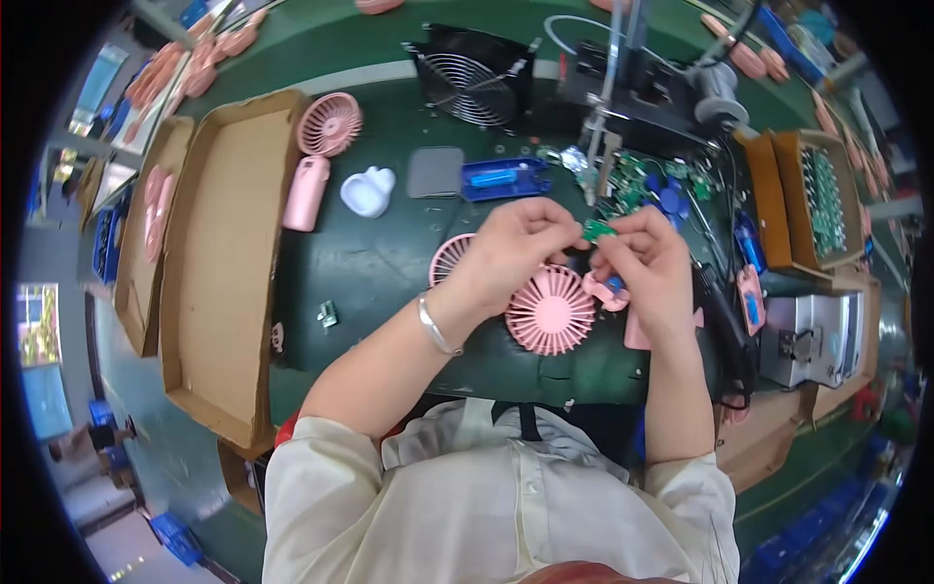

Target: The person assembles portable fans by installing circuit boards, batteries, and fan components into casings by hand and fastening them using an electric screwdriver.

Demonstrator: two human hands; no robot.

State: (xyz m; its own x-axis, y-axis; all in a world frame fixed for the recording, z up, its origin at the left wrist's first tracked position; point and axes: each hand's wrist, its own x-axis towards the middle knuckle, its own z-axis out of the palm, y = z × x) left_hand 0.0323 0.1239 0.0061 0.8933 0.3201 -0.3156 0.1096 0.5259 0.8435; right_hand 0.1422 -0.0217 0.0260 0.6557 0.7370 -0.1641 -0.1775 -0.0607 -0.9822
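A small green circuit board (597, 230) is held up over the bench, pinched between the fingertips of both hands. My left hand (516, 251), with a silver bangle on its wrist, grips the board's left side. On its other side, the closed fingers of my right hand (650, 261) hold it too. Beneath them lies a round pink fan head (552, 313) with radial slats. Partly covered by my left hand is a second pink fan grille (449, 259). Next to my right hand sits a pink shell piece (609, 291) with something blue in it.
Long cardboard trays (219, 263) line the left. A pink fan (331, 125), a blue tray (506, 179) and a black cooling fan (473, 78) stand behind. Loose circuit boards (632, 185) lie under a machine. At right are a black-handled tool (722, 326) and a board-filled box (825, 200).
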